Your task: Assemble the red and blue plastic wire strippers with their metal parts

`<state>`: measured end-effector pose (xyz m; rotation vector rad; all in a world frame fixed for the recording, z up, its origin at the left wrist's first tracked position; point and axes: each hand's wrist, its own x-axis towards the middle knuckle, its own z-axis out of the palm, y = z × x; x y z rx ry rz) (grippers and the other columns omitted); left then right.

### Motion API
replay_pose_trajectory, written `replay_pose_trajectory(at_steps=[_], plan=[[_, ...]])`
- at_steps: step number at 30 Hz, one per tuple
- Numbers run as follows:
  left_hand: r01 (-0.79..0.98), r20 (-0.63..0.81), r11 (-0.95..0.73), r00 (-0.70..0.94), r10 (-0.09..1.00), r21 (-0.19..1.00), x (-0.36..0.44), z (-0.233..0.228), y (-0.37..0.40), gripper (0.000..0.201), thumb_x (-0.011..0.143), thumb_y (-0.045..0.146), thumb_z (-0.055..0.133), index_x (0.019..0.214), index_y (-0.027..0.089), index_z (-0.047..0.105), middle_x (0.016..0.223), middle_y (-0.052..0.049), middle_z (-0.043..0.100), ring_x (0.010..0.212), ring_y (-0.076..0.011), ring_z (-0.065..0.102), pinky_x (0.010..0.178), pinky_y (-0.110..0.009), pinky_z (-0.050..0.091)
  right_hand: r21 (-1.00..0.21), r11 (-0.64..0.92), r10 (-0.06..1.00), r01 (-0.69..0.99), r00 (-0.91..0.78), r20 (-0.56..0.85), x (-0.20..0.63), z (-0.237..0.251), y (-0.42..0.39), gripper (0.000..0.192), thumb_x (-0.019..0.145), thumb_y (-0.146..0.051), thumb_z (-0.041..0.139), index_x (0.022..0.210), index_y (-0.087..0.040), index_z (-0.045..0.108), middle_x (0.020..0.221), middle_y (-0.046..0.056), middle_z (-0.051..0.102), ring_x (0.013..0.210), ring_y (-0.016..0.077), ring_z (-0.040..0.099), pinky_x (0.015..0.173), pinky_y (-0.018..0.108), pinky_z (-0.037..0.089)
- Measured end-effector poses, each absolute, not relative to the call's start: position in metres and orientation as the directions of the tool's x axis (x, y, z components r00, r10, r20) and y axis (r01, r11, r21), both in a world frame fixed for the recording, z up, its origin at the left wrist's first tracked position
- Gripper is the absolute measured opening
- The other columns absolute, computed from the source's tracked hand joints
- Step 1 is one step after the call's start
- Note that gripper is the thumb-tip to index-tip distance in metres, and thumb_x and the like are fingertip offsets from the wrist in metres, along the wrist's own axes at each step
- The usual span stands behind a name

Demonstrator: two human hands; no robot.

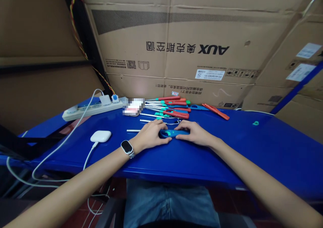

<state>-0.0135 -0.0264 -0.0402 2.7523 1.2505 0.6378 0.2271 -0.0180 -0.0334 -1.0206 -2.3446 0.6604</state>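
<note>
A long-necked lighter with a blue handle and green trigger (179, 133) lies level at the front of the blue table, its metal tube pointing left. My left hand (151, 133) is closed round the trigger end of the handle, and the tube sticks out past it. At the other end, the thumb and fingers of my right hand (195, 133) pinch the handle's tail. Just behind my hands is a pile of similar lighters with red handles (176, 113), green triggers and metal tubes. Part of a thin wire shows between my hands and the pile.
A red handle shell (217, 111) lies right of the pile, and a small green part (255, 123) farther right. To the left are a white earphone case (101, 136) on a cable, a power strip (93, 110) and a blurred phone-like object (133, 106). Cardboard (171, 66) walls the back.
</note>
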Motion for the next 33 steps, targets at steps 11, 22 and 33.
replay_pose_trajectory(at_steps=[11,22,33], plan=[[0.672,0.381,-0.688,0.582,0.719,0.272,-0.017,-0.036,-0.029,0.038,0.083,0.053,0.065,0.102,0.021,0.066,0.103,-0.007,0.062,0.093,-0.0249,0.061,0.079,-0.036,0.049,-0.545,0.604,0.774,0.582,-0.592,0.225,0.226,-0.031,-0.018,0.032,0.081,-0.037,0.073,0.107,-0.019,0.073,0.095,0.006,0.065,0.084,0.0187,0.062,0.08,0.034,0.049],[0.702,0.348,-0.656,0.563,0.749,0.277,-0.019,-0.034,-0.031,0.041,0.083,0.057,0.065,0.103,0.022,0.073,0.094,-0.007,0.062,0.09,-0.0249,0.061,0.079,-0.035,0.049,-0.491,0.547,0.817,0.678,-0.561,0.135,0.218,-0.028,-0.023,0.026,0.082,-0.036,0.069,0.101,-0.018,0.067,0.097,0.006,0.065,0.087,0.0205,0.063,0.078,0.033,0.047],[0.673,0.371,-0.702,0.605,0.704,0.234,-0.025,-0.038,-0.038,0.037,0.086,0.045,0.067,0.116,0.024,0.064,0.108,-0.006,0.062,0.104,-0.0262,0.057,0.095,-0.044,0.042,-0.18,0.629,0.777,0.756,-0.612,0.146,0.202,-0.032,-0.037,0.04,0.096,-0.057,0.042,0.095,-0.019,0.054,0.099,0.013,0.066,0.092,0.0283,0.062,0.08,0.039,0.042]])
